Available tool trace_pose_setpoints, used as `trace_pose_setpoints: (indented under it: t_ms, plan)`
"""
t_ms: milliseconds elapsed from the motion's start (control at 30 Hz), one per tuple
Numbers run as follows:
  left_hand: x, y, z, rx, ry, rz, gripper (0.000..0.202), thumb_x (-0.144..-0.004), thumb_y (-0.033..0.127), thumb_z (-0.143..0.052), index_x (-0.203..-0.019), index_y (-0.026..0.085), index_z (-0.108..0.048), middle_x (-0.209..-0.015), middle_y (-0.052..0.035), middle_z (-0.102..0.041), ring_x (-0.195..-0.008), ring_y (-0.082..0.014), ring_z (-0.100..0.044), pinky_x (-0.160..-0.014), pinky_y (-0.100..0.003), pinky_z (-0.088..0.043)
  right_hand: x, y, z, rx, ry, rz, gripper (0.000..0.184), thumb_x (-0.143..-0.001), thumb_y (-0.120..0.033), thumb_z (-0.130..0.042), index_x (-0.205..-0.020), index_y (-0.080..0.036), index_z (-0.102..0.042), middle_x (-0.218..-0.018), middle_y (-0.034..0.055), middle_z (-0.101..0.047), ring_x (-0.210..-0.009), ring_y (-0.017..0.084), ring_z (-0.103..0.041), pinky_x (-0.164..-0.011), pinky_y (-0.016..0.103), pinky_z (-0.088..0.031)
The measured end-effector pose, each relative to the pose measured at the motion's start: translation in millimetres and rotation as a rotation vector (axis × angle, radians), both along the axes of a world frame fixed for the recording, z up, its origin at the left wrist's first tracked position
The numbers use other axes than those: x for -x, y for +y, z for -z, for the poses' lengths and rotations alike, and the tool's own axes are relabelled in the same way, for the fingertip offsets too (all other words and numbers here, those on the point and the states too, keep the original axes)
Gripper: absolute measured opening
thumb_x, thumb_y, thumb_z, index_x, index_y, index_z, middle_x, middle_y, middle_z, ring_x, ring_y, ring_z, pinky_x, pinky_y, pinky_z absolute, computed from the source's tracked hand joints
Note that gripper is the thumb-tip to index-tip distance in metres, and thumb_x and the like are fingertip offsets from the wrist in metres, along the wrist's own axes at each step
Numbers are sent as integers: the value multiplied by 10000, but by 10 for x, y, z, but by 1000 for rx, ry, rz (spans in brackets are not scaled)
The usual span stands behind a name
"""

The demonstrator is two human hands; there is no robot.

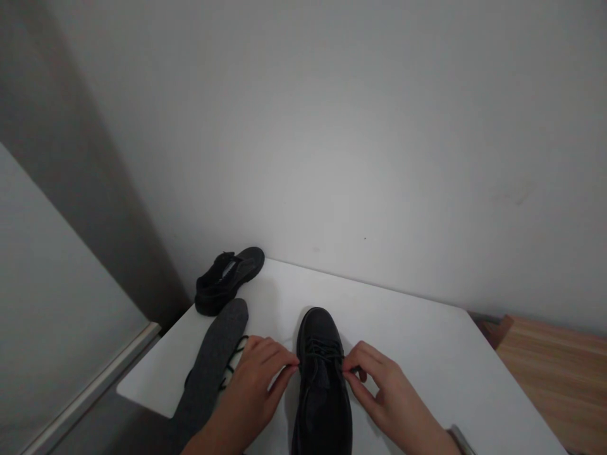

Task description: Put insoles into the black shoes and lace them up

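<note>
A black lace-up shoe [323, 417] stands upright on a white tabletop [408, 328], its toe pointing away from me and its heel end cut off by the lower frame edge. My left hand [258, 382] pinches thumb and forefinger together at the shoe's left side, level with the lacing. On the opposite side my right hand [377, 385] pinches likewise, with a dark bit of lace showing by its fingers. The black shoelace [322, 349] crosses the tongue between both hands. The lace ends are mostly hidden by the fingertips.
A second black shoe [230, 278] rests at the table's far left corner. Beside my left hand lies a long grey sock-like shape [213, 360], next to a partly hidden white item with dark curved lines. Behind is a pale wall [332, 158]; wooden boards [550, 373] lie right.
</note>
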State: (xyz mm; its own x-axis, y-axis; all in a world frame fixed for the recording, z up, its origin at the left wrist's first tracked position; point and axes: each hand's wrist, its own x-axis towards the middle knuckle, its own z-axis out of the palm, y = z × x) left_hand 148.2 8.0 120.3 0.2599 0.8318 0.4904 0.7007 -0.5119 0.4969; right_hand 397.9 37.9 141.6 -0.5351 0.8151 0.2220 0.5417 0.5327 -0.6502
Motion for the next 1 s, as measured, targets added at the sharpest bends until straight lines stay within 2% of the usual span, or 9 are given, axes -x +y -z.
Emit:
trace_pose_setpoints:
  t_ms: [167, 367, 467, 633, 800, 900, 1000]
  plan:
    - [-138, -11, 21, -7, 84, 12, 157, -914, 58, -561, -918, 192, -643, -837, -11, -694, -794, -201, -606, -790, -376, -393, 8, -19, 57, -52, -22, 0, 165, -952, -106, -484, -915, -214, -604, -909, 49, -629, -842, 199, -608, -739, 316, -500]
    - [-223, -7, 47, -41, 74, -11, 178, -883, 38, -589, -891, 193, -676, -868, -37, -677, -830, -225, -593, -774, -392, -418, -18, -26, 104, -160, -2, 34, 174, -955, -116, -523, -947, -227, -656, -996, 68, -630, -937, 225, -611, -826, 367, -516]
    - [-216, 1, 72, -95, 66, -67, 173, -896, 71, -602, -892, 207, -709, -889, -58, -655, -837, -226, -585, -718, -354, -455, -25, -20, 115, -138, 42, 25, 181, -973, -164, -536, -946, -230, -702, -939, 64, -629, -870, 204, -639, -750, 315, -541]
    - [-221, 10, 135, -164, 45, -20, 226, -963, 114, -506, -921, 197, -713, -792, -38, -671, -732, -175, -605, -633, -270, -508, 0, -39, 133, -107, 126, 18, 236, -1010, -255, -507, -986, -224, -740, -921, 71, -681, -826, 186, -691, -729, 274, -577]
    - [-291, -58, 112, -56, 19, -44, 227, -958, 102, -482, -1030, 191, -678, -849, -43, -697, -769, -193, -659, -700, -311, -559, 32, -136, 62, -100, 96, 16, 243, -994, -180, -492, -1138, -225, -683, -994, 81, -708, -889, 201, -703, -800, 308, -593]
    - [-358, -97, 22, 41, 91, -48, 280, -895, 135, -617, -1168, 193, -635, -933, -65, -683, -846, -240, -657, -744, -371, -572, 56, -190, 5, -108, -35, -37, 330, -947, -149, -537, -1263, -220, -604, -1093, 107, -670, -955, 231, -687, -840, 359, -596]
    - [-427, -91, -73, 145, 211, -13, 356, -837, 90, -641, -1174, 206, -631, -1008, -83, -650, -908, -268, -634, -772, -406, -572, 117, -210, -31, -134, -224, -60, 418, -891, -77, -538, -1288, -200, -586, -1119, 130, -620, -948, 262, -675, -808, 411, -608]
